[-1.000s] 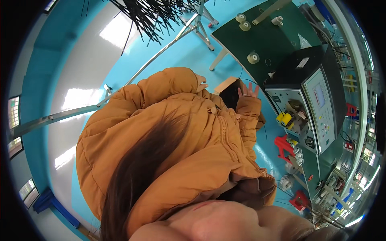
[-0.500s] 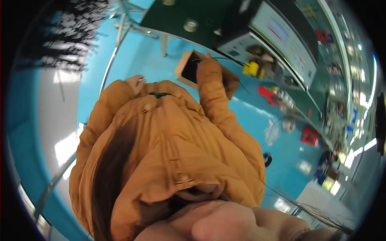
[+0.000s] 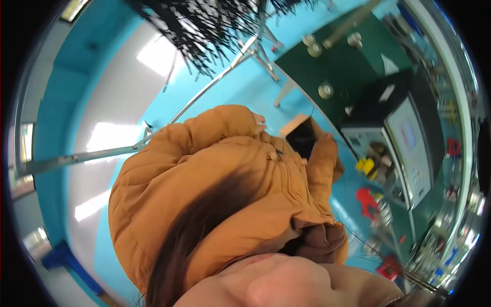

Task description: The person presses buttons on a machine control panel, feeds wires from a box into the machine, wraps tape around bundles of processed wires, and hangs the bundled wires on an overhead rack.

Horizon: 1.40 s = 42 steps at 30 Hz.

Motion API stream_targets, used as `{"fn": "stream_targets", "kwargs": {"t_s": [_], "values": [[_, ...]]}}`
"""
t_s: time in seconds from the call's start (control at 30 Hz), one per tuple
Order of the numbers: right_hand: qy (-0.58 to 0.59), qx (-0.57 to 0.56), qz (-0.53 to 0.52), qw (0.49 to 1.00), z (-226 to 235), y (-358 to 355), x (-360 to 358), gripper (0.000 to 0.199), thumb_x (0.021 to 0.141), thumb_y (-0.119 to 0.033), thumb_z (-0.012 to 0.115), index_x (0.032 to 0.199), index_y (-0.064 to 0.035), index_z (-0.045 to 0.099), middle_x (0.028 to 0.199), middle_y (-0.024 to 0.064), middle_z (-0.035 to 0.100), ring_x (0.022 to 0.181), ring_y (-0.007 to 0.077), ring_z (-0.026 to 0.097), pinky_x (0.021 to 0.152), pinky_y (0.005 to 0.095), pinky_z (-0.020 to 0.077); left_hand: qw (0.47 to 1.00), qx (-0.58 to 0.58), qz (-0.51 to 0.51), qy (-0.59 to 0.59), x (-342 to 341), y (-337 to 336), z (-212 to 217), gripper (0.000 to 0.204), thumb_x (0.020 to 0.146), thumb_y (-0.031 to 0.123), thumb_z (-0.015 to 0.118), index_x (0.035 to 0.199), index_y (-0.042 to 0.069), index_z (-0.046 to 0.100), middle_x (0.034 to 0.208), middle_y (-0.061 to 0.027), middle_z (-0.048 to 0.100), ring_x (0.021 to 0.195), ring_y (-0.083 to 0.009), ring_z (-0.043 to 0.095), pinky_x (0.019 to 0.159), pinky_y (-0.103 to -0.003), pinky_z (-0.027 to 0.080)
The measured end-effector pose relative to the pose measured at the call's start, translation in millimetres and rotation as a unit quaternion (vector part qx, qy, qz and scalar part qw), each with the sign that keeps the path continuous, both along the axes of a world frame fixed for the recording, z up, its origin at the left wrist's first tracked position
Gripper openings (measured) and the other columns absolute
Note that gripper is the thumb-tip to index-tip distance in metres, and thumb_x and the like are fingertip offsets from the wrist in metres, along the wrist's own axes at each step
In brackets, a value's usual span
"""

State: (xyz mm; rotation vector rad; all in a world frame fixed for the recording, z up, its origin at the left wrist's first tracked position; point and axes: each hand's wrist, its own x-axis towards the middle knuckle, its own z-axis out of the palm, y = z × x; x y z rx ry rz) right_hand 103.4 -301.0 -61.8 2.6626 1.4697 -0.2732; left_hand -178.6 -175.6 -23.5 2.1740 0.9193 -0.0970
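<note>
My left hand (image 3: 260, 123) is raised in front of the jacket, at the end of its puffy orange-brown sleeve. Its visible fingers are apart with nothing between them. To the right, my right forearm lies across an open cardboard box (image 3: 293, 126) with a dark inside. At the far rim of this box is my right hand (image 3: 327, 136), small and slightly blurred, its fingers seemingly closed on the rim. The sleeve hides much of the box.
A dark green table (image 3: 327, 66) with several small spools stands ahead right. A boxy machine (image 3: 414, 143) with a screen sits on it; yellow (image 3: 365, 167) and red (image 3: 367, 200) items lie nearby. A metal rack (image 3: 209, 87) carries hanging black strips (image 3: 189, 36) at far left.
The view has swung left, so the table, machine and box sit farther right and the black strips nearer the middle. My right hand remains at the box; my left stays before the jacket.
</note>
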Motion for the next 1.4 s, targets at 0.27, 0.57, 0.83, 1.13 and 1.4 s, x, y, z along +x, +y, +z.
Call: {"fn": "stream_targets", "kwargs": {"t_s": [0.27,0.57,0.83,1.13,1.4], "values": [[0.750,0.181,-0.258,0.582,-24.8,-17.9,-4.7,0.023,0.078,-0.023,0.047,0.095,-0.0066,0.044,0.064,0.0061,0.051,0.061,0.0189,0.052,0.051,0.0306,0.0418,0.993,-0.022,-0.018,-0.117,41.5,-17.4,3.5,0.026,0.076,0.025,0.041,0.092,0.008,0.052,0.069,-0.0077,0.053,0.063,-0.0238,0.050,0.058,-0.034,0.040],[0.712,0.091,-0.164,0.677,-7.2,-5.2,-54.9,0.026,0.078,-0.020,0.048,0.100,-0.0081,0.043,0.072,0.0075,0.052,0.065,0.0196,0.052,0.056,0.0310,0.0428,0.984,-0.061,-0.031,-0.166,71.0,-25.7,4.2,0.024,0.077,0.016,0.037,0.096,0.008,0.050,0.059,-0.0048,0.048,0.052,-0.0182,0.045,0.047,-0.030,0.037],[0.680,0.109,-0.143,0.711,5.8,-17.6,-54.5,0.029,0.078,-0.018,0.048,0.105,-0.0094,0.042,0.078,0.0087,0.053,0.069,0.0203,0.052,0.061,0.0313,0.0437,0.940,-0.221,0.054,-0.255,117.5,-9.0,-6.1,0.026,0.078,0.008,0.034,0.100,0.008,0.047,0.050,-0.0022,0.043,0.041,-0.0133,0.041,0.038,-0.026,0.034],[0.640,0.446,-0.350,0.518,-39.8,-24.8,0.5,0.052,0.073,-0.017,0.055,0.118,-0.0158,0.029,0.109,0.0092,0.041,0.092,0.0219,0.046,0.068,0.0381,0.0430,0.929,-0.246,0.060,-0.269,63.9,29.5,-15.4,0.028,0.083,0.017,0.030,0.107,0.009,0.042,0.052,0.0028,0.035,0.042,-0.0060,0.030,0.039,-0.019,0.028],[0.703,0.563,-0.293,0.321,17.9,14.4,-3.6,0.044,0.081,-0.026,0.040,0.121,-0.0186,0.023,0.121,0.0073,0.033,0.109,0.0224,0.034,0.080,0.0423,0.0353,0.979,-0.094,0.006,-0.180,42.2,38.8,7.6,0.031,0.086,0.027,0.032,0.112,0.012,0.041,0.050,0.0040,0.031,0.045,-0.0055,0.030,0.044,-0.019,0.029]]}}
